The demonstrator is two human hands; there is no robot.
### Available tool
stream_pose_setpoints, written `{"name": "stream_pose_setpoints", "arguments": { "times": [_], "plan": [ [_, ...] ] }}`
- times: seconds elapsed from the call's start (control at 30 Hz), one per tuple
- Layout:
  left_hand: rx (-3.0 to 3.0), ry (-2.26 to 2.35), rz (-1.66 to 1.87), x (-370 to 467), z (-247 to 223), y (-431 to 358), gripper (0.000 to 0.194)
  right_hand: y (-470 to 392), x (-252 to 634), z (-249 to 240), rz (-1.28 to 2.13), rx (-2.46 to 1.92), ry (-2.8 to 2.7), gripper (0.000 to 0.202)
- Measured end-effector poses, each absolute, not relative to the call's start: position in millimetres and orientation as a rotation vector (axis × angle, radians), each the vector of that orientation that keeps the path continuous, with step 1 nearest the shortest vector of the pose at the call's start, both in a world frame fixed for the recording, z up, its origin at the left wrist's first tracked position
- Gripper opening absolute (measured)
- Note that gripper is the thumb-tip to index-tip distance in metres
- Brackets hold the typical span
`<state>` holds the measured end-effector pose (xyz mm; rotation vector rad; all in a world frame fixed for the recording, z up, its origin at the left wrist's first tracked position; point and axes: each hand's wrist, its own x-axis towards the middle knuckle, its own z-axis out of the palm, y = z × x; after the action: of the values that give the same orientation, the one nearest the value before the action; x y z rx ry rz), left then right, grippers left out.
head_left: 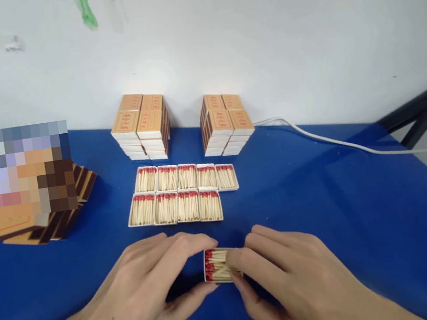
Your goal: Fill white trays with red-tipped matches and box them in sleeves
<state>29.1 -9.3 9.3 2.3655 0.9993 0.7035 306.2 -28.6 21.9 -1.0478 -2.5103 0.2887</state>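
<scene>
A white matchbox tray (205,267) full of red-tipped matches (217,266) lies at the front of the blue table, its match heads toward the left. My left hand (154,274) grips the tray near its left end, thumb on the near side and index finger on the far side. At the right end, my right hand (288,266) has its index finger and thumb closed over the plain match ends. Its fingers hide that end of the tray.
Behind my hands, filled match trays (187,177) stand in two rows. Two stacks of orange matchboxes, left (152,121) and right (226,121), stand near the wall. More matchboxes (63,221) are piled at left, partly pixelated. A white cable (330,141) crosses the right rear.
</scene>
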Motion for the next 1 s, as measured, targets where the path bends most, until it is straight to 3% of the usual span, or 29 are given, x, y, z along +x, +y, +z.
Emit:
{"name": "stream_pose_setpoints", "arguments": {
  "times": [0.7, 1.0],
  "plan": [
    [2.307, 0.956, 0.672, 25.6, 4.9, -11.0, 0.032, -27.7, 305.1, 27.5, 0.312, -1.047, -2.495, 0.031],
    [2.289, 0.942, 0.712, 27.9, 6.5, -8.6, 0.027, -25.3, 306.1, 28.2, 0.335, -1.079, -2.466, 0.030]
  ]
}}
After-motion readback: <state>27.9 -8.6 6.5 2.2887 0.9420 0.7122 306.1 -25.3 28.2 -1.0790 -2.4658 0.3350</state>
